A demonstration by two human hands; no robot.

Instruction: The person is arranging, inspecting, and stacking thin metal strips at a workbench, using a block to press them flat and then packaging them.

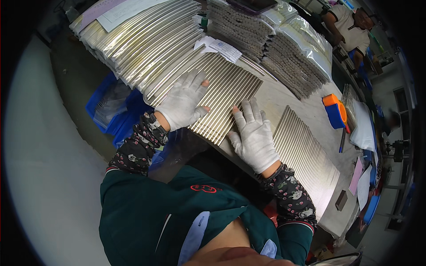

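Observation:
Both my hands wear white gloves and lie flat, fingers spread, on a row of thin metal rods (226,95) laid side by side on the grey table (284,95). My left hand (183,103) rests on the left part of that row. My right hand (254,133) presses on the row's near right edge. A second row of metal rods (306,155) lies just right of my right hand. Neither hand grips anything.
Bagged bundles of rods (146,40) are stacked at the back left with paper slips (219,46) on them, darker bagged bundles (288,53) at the back. An orange and blue tape dispenser (335,110) stands at the right. A blue crate (111,108) sits below left. Another person (350,26) sits far right.

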